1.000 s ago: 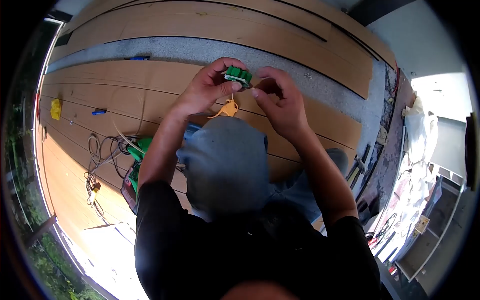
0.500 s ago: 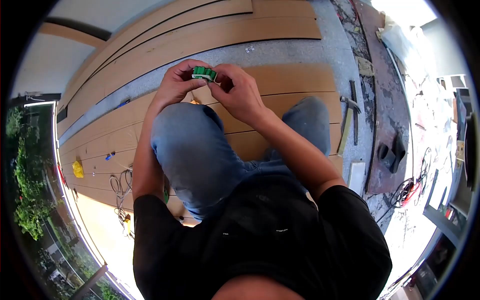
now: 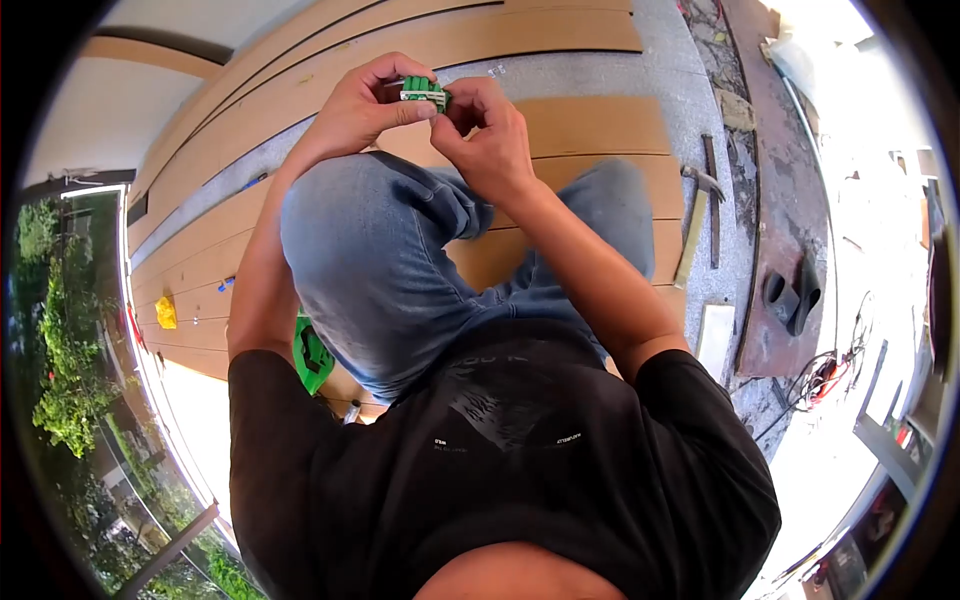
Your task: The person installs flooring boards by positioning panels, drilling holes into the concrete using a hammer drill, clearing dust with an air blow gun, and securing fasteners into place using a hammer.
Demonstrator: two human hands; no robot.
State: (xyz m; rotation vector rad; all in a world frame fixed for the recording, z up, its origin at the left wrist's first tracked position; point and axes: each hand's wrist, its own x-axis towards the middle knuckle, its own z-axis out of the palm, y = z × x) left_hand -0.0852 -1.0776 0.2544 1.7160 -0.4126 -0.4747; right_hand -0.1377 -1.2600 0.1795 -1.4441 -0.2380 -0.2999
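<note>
My left hand point(image 3: 378, 103) is closed on a small green block point(image 3: 424, 90) with a pale edge, thumb below and fingers behind it. At the block's right side, my right hand point(image 3: 487, 128) has its thumb and bent fingers pinched together. Whatever lies between those right fingertips is too small to make out. The block is held up above my bent knee point(image 3: 350, 215), over the brown boards point(image 3: 590, 125).
A hammer point(image 3: 693, 225) and a dark bar point(image 3: 713, 200) lie on the grey floor to the right. Dark shoes point(image 3: 793, 300) rest farther right. A yellow item point(image 3: 166, 312) is at the left, and a green bag point(image 3: 313, 358) lies beside my leg.
The view has swung round. My right hand, apart from the block one second ago, has come up against its right side. The orange piece below the hands is out of sight.
</note>
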